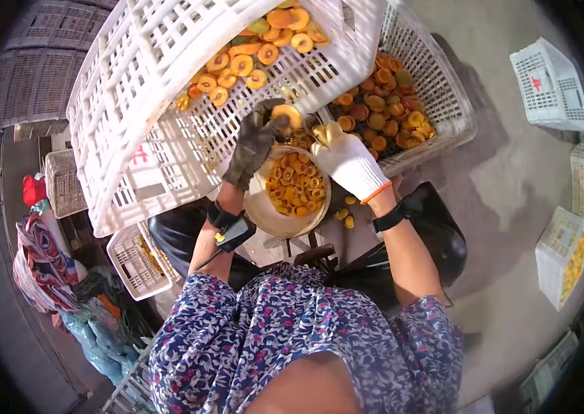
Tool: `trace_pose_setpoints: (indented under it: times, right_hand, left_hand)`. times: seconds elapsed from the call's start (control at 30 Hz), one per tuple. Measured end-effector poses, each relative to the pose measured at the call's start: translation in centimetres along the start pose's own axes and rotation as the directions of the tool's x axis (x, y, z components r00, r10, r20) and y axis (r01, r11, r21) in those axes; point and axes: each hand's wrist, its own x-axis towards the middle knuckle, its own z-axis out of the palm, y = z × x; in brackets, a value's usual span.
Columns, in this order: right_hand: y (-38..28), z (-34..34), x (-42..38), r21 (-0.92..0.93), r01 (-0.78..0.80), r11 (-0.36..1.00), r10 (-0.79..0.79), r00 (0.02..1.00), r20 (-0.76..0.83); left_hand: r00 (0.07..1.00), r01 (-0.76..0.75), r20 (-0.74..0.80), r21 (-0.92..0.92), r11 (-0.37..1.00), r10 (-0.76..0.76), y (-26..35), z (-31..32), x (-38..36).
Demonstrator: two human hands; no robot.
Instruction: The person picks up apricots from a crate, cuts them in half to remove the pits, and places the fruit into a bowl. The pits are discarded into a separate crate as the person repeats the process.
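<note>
Tilting toward the person, the big white plastic lattice crate (168, 103) already carries a spread of halved orange apricots (250, 58), while the second white crate (444, 103) behind holds many whole ones, so plenty seems left. Over the round white bowl (271, 217) of halves, the dark-gloved left hand (254, 141) fingers close on one apricot (287, 114); the white-gloved right hand (347, 162) curls at it, its grip unclear.

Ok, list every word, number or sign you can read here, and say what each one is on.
Nothing reads as a clear word or number.
Red mark on the big white crate by the left hand: too blurred to read.
Red mark on the small white crate at upper right: a sign, not legible.
No print shows on the bowl or on the right hand.
</note>
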Motion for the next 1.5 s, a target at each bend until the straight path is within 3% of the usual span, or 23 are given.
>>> trace_pose_setpoints:
  times: [0.07, 0.23, 0.33, 0.37, 0.43, 0.47, 0.5, 0.57, 0.7, 0.9, 0.93, 0.97, 1.0, 1.03, 1.07, 1.17, 1.23, 1.3, 1.33, 1.37, 1.43, 1.47, 1.5]
  right_hand:
    - [-0.3, -0.1, 0.1, -0.018, -0.004, 1.0, 0.004, 1.0, 0.011]
    - [0.5, 1.4, 0.5, -0.103, -0.013, 0.995, 0.007, 0.998, -0.057]
    - [0.4, 1.6, 0.3, -0.091, -0.045, 0.995, 0.04, 0.998, -0.051]
    - [0.3, 1.7, 0.1, -0.094, -0.045, 0.995, 0.041, 0.998, -0.052]
    - [-0.5, 1.8, -0.4, -0.035, 0.026, 0.999, -0.028, 0.998, -0.063]
    - [-1.3, 2.0, 0.0, 0.079, -0.246, 0.966, 0.246, 0.969, 0.008]
    - [-1.2, 2.0, -0.1, 0.077, -0.248, 0.966, 0.248, 0.969, 0.01]
    - [-0.7, 2.3, -0.6, -0.003, -0.045, 0.999, 0.045, 0.999, -0.004]
    - [0.9, 3.8, 0.3, 0.197, -0.129, 0.972, 0.137, 0.99, -0.027]
    - [2.1, 2.9, 0.2, -0.008, 0.085, 0.996, -0.083, 0.982, 0.17]
    - [0.8, 1.8, 0.0, -0.007, 0.09, 0.996, -0.088, 0.981, 0.175]
    - [-0.7, 0.3, -0.3, 0.051, -0.006, 0.999, -0.004, 0.982, 0.189]
    - [-1.6, -0.5, -0.5, 0.109, -0.105, 0.988, 0.081, 0.975, 0.206]
    - [-1.5, -0.5, -0.4, 0.11, -0.105, 0.988, 0.081, 0.975, 0.205]
    - [-1.3, -0.5, -0.3, 0.119, -0.096, 0.988, 0.061, 0.961, 0.27]
    - [-0.2, 0.7, -0.4, 0.096, -0.009, 0.995, -0.021, 0.95, 0.311]
    - [0.2, 1.5, -0.6, 0.067, 0.074, 0.995, -0.091, 0.953, 0.288]
    - [0.5, 1.6, -1.0, 0.499, -0.028, 0.866, -0.282, 0.797, 0.534]
    - [1.4, 2.4, -1.2, 0.501, -0.028, 0.865, -0.283, 0.797, 0.533]
    - [3.0, 3.7, -1.3, 0.608, -0.196, 0.769, -0.288, 0.744, 0.603]
    - [2.6, 3.9, -1.3, 0.694, -0.522, 0.496, -0.345, 0.615, 0.709]
    - [0.9, 1.8, -2.8, 0.519, -0.506, 0.69, -0.162, 0.59, 0.791]
    - [-0.4, 1.8, -2.0, 0.019, -0.355, 0.935, 0.161, 0.472, 0.866]
  left_hand:
    - [0.99, 0.051, 0.141, -0.179, 0.983, -0.026, 0.4, 0.4, -0.7]
    - [0.977, 0.111, 0.207, -0.26, 0.959, -0.057, 0.6, 1.7, -1.2]
    - [0.98, -0.127, 0.138, -0.119, 0.985, 0.143, 1.2, 2.5, -1.7]
    - [0.942, -0.329, 0.083, 0.049, 0.943, 0.324, 0.4, 3.0, -1.5]
    - [0.908, -0.419, 0.021, 0.107, 0.902, 0.419, 0.4, 4.2, -1.6]
    - [0.901, -0.433, -0.012, 0.062, 0.899, 0.434, 0.4, 4.7, -2.0]
    - [0.898, -0.437, -0.05, 0.022, 0.899, 0.437, 0.4, 5.2, -2.1]
    - [0.896, -0.441, -0.103, -0.073, 0.895, 0.433, 0.4, 6.1, -1.9]
    - [0.895, -0.443, -0.171, -0.212, 0.871, 0.413, 0.7, 7.3, -2.2]
    - [0.897, -0.441, -0.185, -0.309, 0.843, 0.402, 1.5, 7.1, -2.2]
    - [0.898, -0.44, -0.162, -0.315, 0.841, 0.409, 2.0, 6.7, -2.2]
    - [0.897, -0.442, -0.166, -0.313, 0.841, 0.41, 2.1, 6.3, -2.1]
    - [0.922, -0.381, -0.059, -0.325, 0.866, 0.383, 2.0, 5.5, -1.7]
    - [0.935, -0.317, 0.049, -0.331, 0.889, 0.352, 1.8, 4.8, -1.1]
    - [0.958, -0.154, 0.156, -0.432, 0.888, 0.242, 0.5, 4.1, -0.2]
    - [0.922, -0.177, 0.272, -0.338, 0.924, 0.276, 0.3, 3.3, 0.1]
    - [0.934, -0.089, 0.305, -0.299, 0.95, 0.184, -0.5, 2.8, 0.0]
    - [0.972, 0.173, 0.23, -0.556, 0.813, -0.049, -0.2, 3.4, -1.5]
    - [0.915, 0.22, 0.36, -0.821, 0.528, 0.179, -0.6, 3.9, -1.1]
    - [0.915, 0.219, 0.361, -0.821, 0.527, 0.181, -0.9, 3.9, -0.9]
    - [0.911, 0.276, 0.365, -0.885, 0.376, 0.193, -2.3, 3.5, -0.3]
    - [0.927, 0.312, 0.352, -0.914, 0.258, 0.127, -3.0, 2.6, 0.2]
    - [0.978, -0.165, 0.043, -0.431, 0.887, 0.202, -4.0, 2.0, 0.2]
